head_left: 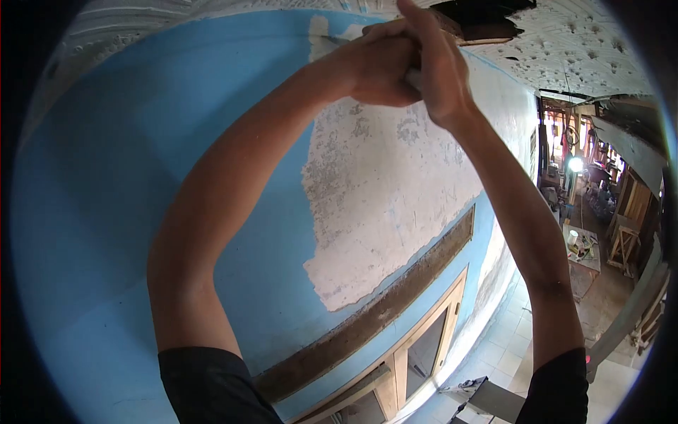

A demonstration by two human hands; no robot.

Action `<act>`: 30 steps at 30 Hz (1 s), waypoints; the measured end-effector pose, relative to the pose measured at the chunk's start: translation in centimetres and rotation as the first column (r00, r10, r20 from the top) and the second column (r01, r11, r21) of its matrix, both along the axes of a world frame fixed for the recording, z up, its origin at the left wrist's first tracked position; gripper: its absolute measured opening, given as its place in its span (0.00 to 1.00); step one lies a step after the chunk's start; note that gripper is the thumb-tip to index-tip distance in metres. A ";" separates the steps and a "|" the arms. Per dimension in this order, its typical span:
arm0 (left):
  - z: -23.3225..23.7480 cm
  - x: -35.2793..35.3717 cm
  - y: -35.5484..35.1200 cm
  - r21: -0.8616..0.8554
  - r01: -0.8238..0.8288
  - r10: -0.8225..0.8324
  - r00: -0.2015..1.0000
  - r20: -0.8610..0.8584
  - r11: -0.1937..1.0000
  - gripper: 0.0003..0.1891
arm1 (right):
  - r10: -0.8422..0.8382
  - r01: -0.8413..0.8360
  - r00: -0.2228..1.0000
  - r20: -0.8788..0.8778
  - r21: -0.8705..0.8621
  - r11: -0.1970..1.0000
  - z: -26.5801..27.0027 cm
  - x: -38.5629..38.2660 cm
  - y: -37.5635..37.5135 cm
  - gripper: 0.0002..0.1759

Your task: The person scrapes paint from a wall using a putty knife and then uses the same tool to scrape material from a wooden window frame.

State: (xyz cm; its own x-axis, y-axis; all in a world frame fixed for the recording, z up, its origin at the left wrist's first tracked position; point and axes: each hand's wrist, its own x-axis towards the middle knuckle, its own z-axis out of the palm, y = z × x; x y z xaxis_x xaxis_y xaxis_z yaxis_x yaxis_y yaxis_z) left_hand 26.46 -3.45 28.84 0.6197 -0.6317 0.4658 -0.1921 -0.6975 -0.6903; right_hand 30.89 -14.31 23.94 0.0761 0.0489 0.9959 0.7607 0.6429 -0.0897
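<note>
Both arms reach up high. The left arm (240, 162) comes from 7 o'clock, with a bent elbow (180, 272). The right arm (519, 198) comes from between 4 and 5. Near 1 o'clock, the left hand (385, 69) curls beside the flatter right hand (445, 71).

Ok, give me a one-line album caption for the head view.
Left hand and right hand raised together at a pale handle, before a blue wall with a large paint-bare patch.

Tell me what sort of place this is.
Likely a house under renovation: the blue wall has a large bare patch, the ceiling has a dark hole, and a cluttered table stands further back.
</note>
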 end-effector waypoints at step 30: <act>1.2 0.3 -0.1 0.027 0.182 -0.183 0.980 0.072 0.983 0.14 | -0.025 0.022 0.998 -0.064 -0.048 0.999 1.5 -1.1 -0.7 0.35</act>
State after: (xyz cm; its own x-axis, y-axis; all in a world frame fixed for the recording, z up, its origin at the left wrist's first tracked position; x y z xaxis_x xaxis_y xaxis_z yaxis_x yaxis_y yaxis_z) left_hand 26.72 -3.53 30.00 0.4575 -0.7406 0.4920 -0.2627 -0.6413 -0.7210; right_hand 29.79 -15.02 25.40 0.1415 0.0935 0.9855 0.7672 0.6187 -0.1689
